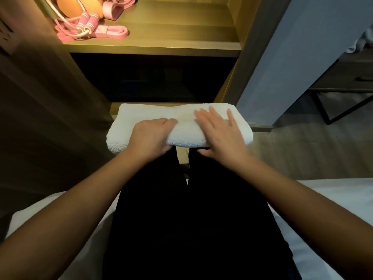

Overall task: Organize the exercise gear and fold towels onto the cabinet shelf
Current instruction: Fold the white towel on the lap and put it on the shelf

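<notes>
Towel (185,132) (white, folded) is gripped at near edge by L hand (150,136); R hand (220,132) is laid flat on top.

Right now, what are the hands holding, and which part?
The left hand grips the white towel at its near edge, fingers curled into the fold. The right hand only presses flat on top.

Fluffy white terry-cloth towel (212,118) at centre; matt wood-grain cabinet shelf (171,35) above; glossy pink plastic-looking gear (88,23) upper left.
</notes>
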`<action>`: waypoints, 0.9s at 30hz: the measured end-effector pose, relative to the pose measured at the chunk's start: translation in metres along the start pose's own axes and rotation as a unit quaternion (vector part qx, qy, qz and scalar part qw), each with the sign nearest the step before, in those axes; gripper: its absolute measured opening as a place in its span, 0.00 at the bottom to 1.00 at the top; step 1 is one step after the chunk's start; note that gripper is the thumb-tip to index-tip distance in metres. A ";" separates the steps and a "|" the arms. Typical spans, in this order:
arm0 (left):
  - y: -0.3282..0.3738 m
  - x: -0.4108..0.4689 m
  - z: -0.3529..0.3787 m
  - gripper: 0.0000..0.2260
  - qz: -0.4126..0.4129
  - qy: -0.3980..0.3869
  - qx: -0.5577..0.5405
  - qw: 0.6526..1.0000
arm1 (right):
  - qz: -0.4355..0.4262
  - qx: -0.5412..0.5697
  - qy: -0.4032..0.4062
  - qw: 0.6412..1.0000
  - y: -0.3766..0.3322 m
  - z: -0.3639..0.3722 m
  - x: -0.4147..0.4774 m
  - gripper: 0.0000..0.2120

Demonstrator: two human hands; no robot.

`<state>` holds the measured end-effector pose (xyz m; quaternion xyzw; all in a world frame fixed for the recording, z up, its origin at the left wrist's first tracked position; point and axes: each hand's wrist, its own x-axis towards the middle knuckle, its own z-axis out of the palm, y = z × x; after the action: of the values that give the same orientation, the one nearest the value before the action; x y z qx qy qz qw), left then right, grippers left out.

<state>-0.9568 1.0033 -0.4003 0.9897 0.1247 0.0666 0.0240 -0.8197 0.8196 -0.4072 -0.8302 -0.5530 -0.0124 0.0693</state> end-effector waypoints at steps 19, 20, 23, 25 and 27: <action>-0.067 -0.055 0.019 0.21 0.012 0.153 -0.010 0.988 | 0.011 0.001 0.039 0.999 -0.018 0.014 0.026 0.16; -0.070 -0.056 0.019 0.21 0.005 0.151 -0.006 0.989 | 0.014 0.011 0.039 0.999 -0.018 0.014 0.027 0.17; -0.069 -0.060 0.020 0.21 -0.003 0.150 0.003 0.989 | 0.005 0.032 0.043 0.999 -0.015 0.015 0.021 0.20; -0.067 -0.065 0.023 0.22 0.003 0.146 -0.007 0.989 | -0.001 0.061 0.029 0.998 -0.009 0.015 0.008 0.26; -0.069 -0.074 0.026 0.26 0.001 0.108 -0.035 0.994 | 0.007 0.109 0.016 0.994 0.001 0.013 -0.007 0.28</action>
<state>-1.0408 1.0509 -0.4395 0.9754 0.1234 0.1770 0.0449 -0.8225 0.8141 -0.4204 -0.8212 -0.5442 0.0353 0.1681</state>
